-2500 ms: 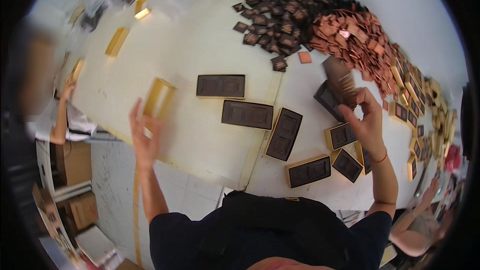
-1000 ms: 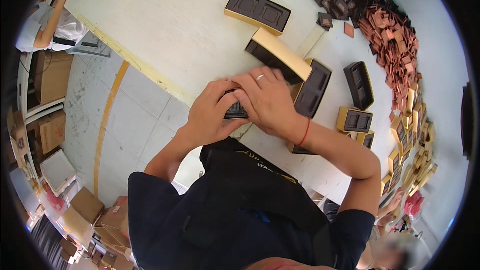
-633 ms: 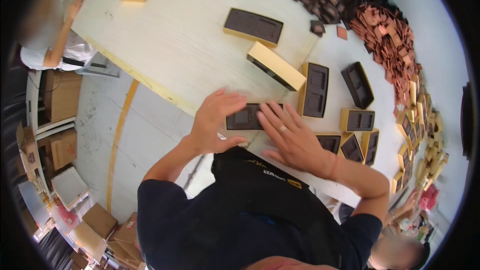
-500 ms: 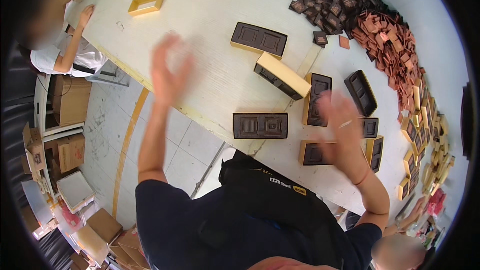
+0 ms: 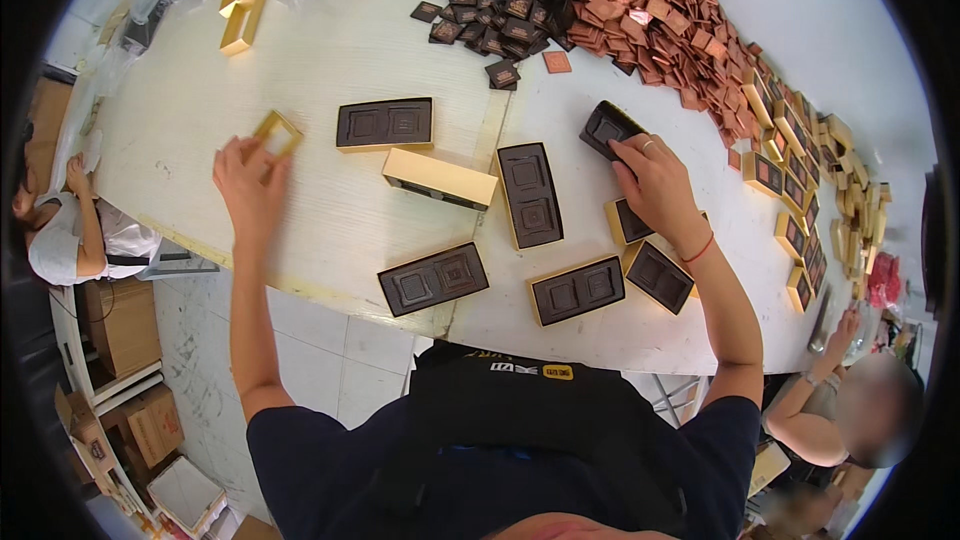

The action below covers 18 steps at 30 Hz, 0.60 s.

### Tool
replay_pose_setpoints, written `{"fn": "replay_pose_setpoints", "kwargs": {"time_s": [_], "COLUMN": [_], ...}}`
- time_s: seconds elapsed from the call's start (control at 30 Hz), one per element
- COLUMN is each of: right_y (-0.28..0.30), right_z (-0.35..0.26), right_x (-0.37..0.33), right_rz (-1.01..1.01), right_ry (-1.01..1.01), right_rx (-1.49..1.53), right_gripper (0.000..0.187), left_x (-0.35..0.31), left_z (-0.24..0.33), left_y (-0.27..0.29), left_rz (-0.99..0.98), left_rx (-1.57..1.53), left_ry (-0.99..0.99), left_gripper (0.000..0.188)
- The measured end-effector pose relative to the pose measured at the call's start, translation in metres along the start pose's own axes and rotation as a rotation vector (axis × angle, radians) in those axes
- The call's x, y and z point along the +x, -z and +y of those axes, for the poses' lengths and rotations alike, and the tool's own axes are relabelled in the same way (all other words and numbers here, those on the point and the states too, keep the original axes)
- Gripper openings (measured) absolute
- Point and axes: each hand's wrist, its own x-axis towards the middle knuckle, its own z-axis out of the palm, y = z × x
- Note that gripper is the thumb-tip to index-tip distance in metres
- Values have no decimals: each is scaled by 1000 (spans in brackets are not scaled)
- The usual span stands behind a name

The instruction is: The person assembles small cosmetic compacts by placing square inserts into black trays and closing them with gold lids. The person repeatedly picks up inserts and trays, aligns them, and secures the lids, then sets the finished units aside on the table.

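Note:
My left hand (image 5: 250, 185) is at the left of the table, its fingers closed around the near end of an open gold cardboard frame (image 5: 284, 136). At the right, my right hand (image 5: 655, 185) pinches the near end of a dark plastic tray (image 5: 605, 128) between thumb and fingers. Between my hands lie gold boxes with dark two-compartment inserts, among them one box (image 5: 385, 124) at the back, an upright one (image 5: 530, 195) and a near one (image 5: 433, 278). Another gold box (image 5: 440, 176) lies on its side. More boxes (image 5: 577, 289) sit below my right hand.
Dark square packets (image 5: 500, 0) and copper-coloured square packets (image 5: 650, 30) are heaped at the back. Filled gold boxes (image 5: 785, 175) stand at the right. Two gold frames (image 5: 240, 22) lie at the far left. Co-workers sit at the left (image 5: 75, 230) and right (image 5: 820, 400).
My view has turned. My left hand has gone from open in the air to the gold frame, and my right hand has moved from above the boxes to the dark tray.

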Motion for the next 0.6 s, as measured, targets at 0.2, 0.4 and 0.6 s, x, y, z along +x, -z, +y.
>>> {"fn": "replay_pose_setpoints", "kwargs": {"time_s": [0.2,0.4,0.6], "right_y": [7,28,37], "right_z": [15,20,-103], "right_x": [-2,21,88], "right_rz": [-81,26,-100], "right_ry": [-310,-275,-68], "right_rx": [271,607,968], "right_gripper": [8,14,24], "left_x": [-38,-72,-68], "left_z": [92,72,87], "left_y": [37,20,23], "left_rz": [-62,-58,-122], "left_rx": [-203,-702,-722], "left_ry": [53,409,368], "left_gripper": [64,94,96]}}
